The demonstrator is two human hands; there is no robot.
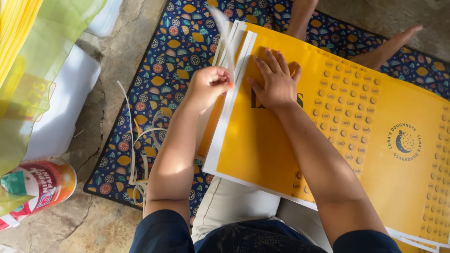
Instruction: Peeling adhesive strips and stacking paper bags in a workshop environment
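My left hand (pixel 209 86) is curled into a loose fist, pinching a thin white paper strip (pixel 226 35) that rises blurred toward twelve o'clock from the fingers. My right hand (pixel 275 82) lies flat, fingers spread and pointing to about eleven o'clock, pressing on the stack of yellow printed sheets (pixel 262 145). The strip comes off the stack's white left edge, just at three o'clock of my left hand and touching it. The stack rests tilted across my lap, running from the upper centre down to four o'clock, with rows of small round marks and one larger round emblem printed on it. At seven o'clock of my left hand, loose white strips (pixel 133 159) lie curled on the patterned blue mat (pixel 159 56). Bare feet (pixel 375 54) show on the mat at one o'clock of my right hand. Far out at eight o'clock a paint can (pixel 42 185) lies on its side on the concrete floor (pixel 93 220), beneath a yellow-green sheer cloth (pixel 37 51).
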